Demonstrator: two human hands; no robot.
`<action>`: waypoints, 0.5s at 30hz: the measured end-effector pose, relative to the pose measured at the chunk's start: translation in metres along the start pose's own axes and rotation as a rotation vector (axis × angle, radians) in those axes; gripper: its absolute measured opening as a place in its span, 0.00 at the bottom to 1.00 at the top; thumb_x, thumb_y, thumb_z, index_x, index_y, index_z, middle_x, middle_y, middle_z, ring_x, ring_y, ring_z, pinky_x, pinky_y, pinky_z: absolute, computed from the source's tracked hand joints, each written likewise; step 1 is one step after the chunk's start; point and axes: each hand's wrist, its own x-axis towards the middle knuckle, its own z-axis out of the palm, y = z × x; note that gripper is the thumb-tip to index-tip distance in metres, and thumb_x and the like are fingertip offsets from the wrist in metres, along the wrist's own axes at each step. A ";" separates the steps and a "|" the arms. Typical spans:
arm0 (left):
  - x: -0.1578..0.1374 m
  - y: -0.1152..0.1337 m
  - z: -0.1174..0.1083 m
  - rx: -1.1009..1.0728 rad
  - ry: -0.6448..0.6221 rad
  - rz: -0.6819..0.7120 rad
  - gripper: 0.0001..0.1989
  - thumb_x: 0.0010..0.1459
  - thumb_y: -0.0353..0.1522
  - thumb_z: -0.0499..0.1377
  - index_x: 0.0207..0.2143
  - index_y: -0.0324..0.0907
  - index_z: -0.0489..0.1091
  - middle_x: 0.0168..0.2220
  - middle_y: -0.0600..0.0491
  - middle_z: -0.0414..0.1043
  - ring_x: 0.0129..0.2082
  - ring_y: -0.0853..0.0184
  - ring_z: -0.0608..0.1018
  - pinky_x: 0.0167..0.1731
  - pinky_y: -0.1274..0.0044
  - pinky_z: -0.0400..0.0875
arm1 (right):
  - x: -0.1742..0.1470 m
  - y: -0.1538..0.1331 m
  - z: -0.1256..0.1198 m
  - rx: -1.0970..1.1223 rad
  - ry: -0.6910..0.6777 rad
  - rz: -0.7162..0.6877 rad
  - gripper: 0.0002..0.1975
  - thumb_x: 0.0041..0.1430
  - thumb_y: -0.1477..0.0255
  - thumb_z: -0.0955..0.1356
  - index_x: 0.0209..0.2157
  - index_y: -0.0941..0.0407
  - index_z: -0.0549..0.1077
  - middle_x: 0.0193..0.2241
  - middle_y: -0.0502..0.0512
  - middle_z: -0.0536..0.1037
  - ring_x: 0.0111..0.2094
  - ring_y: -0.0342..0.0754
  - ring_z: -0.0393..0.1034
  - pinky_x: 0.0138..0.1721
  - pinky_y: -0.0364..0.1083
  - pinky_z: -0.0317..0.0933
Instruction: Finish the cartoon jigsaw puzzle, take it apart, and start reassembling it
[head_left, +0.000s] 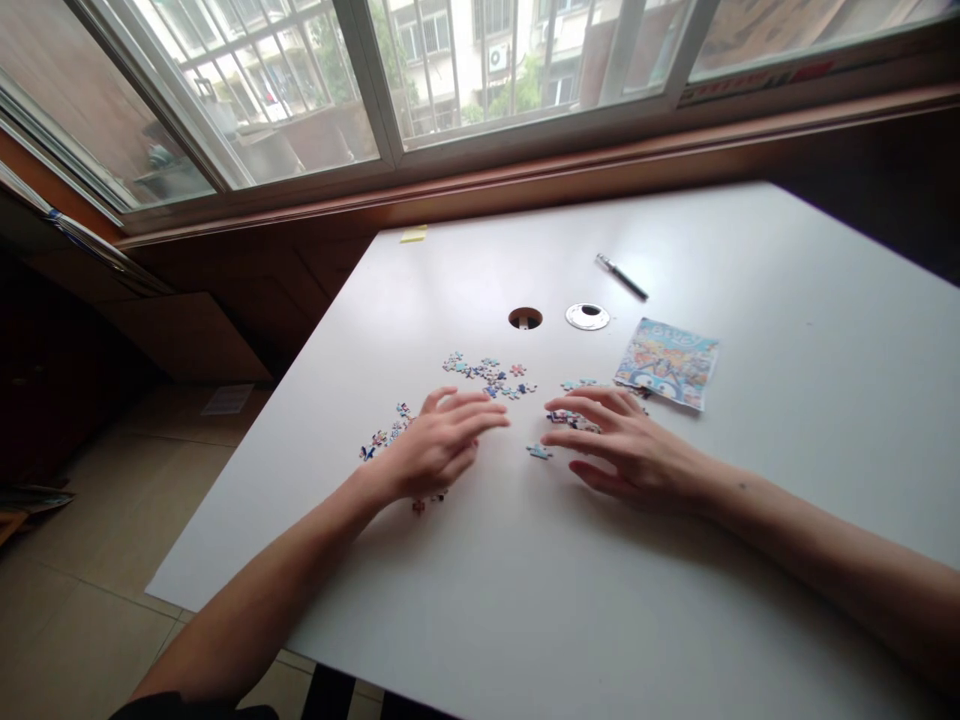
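Note:
Small jigsaw puzzle pieces [491, 378] lie scattered across the middle of the white table [570, 600]. My left hand [442, 440] hovers palm down over the left-hand pieces, fingers stretched out to the right and nothing seen in them; it covers part of that group. Over the right-hand pieces, my right hand [615, 440] has its fingers spread, pointing left. Under its fingertips a cluster of pieces [574, 420] partly shows. A single light-blue piece [538, 452] lies just left of that hand. Whether either hand touches a piece, I cannot tell.
Behind my right hand lies a colourful printed picture sheet [670, 362]. Farther back are a dark pen [622, 277], a round cable hole [525, 319] and a metal cable cover [587, 317]. A yellow sticky note [413, 234] sits at the far edge, below the window [517, 60].

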 end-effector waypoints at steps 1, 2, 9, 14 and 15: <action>-0.001 -0.009 -0.001 0.025 0.062 -0.094 0.24 0.65 0.28 0.45 0.62 0.51 0.60 0.64 0.55 0.64 0.67 0.62 0.61 0.67 0.62 0.44 | 0.000 0.000 0.000 -0.014 -0.012 -0.019 0.19 0.62 0.70 0.67 0.55 0.44 0.71 0.60 0.57 0.68 0.60 0.62 0.59 0.55 0.63 0.57; -0.002 -0.018 -0.002 0.058 0.112 -0.182 0.23 0.66 0.29 0.45 0.61 0.50 0.60 0.65 0.54 0.64 0.68 0.61 0.59 0.67 0.60 0.43 | 0.000 0.000 0.000 -0.024 -0.019 -0.031 0.20 0.62 0.70 0.67 0.56 0.42 0.71 0.60 0.56 0.67 0.60 0.63 0.58 0.55 0.64 0.57; -0.011 -0.057 -0.010 0.197 0.071 -0.362 0.22 0.67 0.32 0.45 0.62 0.49 0.60 0.60 0.52 0.69 0.66 0.57 0.60 0.66 0.54 0.36 | -0.001 -0.001 0.001 -0.002 0.034 0.072 0.14 0.63 0.71 0.66 0.50 0.48 0.74 0.57 0.59 0.71 0.59 0.62 0.60 0.54 0.63 0.58; -0.011 -0.051 -0.016 0.304 0.161 -0.370 0.16 0.66 0.32 0.48 0.52 0.48 0.69 0.50 0.51 0.76 0.56 0.56 0.70 0.65 0.54 0.41 | -0.001 0.000 0.002 0.017 0.039 0.071 0.15 0.62 0.71 0.67 0.50 0.48 0.74 0.56 0.58 0.72 0.59 0.62 0.61 0.53 0.62 0.58; -0.011 -0.048 -0.016 0.306 0.172 -0.366 0.15 0.66 0.32 0.48 0.50 0.47 0.71 0.49 0.51 0.76 0.55 0.56 0.71 0.65 0.54 0.42 | -0.001 0.000 0.002 0.019 0.044 0.077 0.14 0.61 0.71 0.67 0.49 0.48 0.74 0.56 0.58 0.72 0.58 0.62 0.61 0.53 0.62 0.58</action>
